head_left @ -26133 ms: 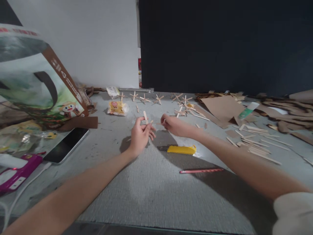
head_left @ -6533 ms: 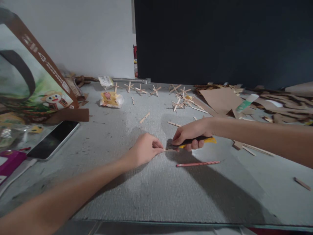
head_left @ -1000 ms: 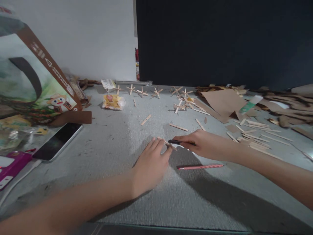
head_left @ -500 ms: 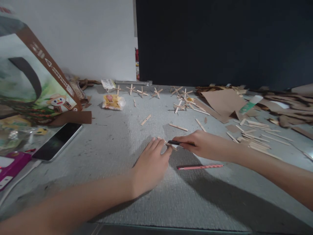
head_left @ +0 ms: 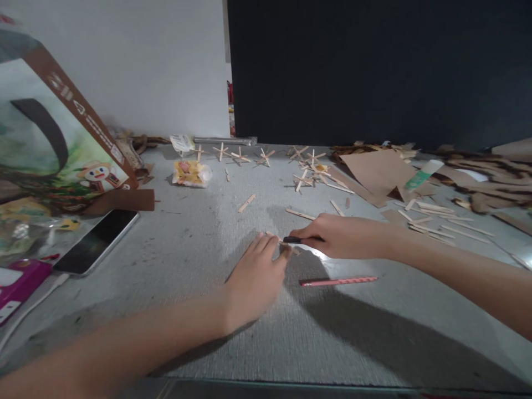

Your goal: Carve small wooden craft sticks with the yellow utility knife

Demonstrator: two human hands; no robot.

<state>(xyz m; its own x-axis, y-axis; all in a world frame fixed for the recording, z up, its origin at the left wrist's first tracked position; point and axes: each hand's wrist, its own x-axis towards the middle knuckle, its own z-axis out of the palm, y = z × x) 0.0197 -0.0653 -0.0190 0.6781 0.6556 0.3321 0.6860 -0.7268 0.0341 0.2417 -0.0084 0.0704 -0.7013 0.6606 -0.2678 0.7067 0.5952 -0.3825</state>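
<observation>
In the middle of the table my left hand (head_left: 257, 277) holds a small wooden craft stick (head_left: 284, 243) down against the surface, fingers together on it. Most of that stick is hidden under the fingertips. My right hand (head_left: 332, 235) is closed around a slim black craft knife (head_left: 293, 240), whose tip meets the stick beside my left fingertips. The blade itself is too small to make out. Just in front of my right hand lies a pink pencil (head_left: 341, 281). Another stick (head_left: 300, 214) lies behind the knife, and a further one (head_left: 246, 203) to its left.
Several star shapes of crossed sticks (head_left: 265, 157) stand at the back. Loose sticks (head_left: 436, 213), brown cardboard (head_left: 374, 172) and a green-white tube (head_left: 424, 175) lie at right. At left are a phone (head_left: 97, 241), a purple device (head_left: 22, 285), a printed bag (head_left: 62, 127) and a yellow packet (head_left: 191, 173).
My right hand has shifted slightly up and left, covering more of the knife's handle. My left hand stays in place on the stick.
</observation>
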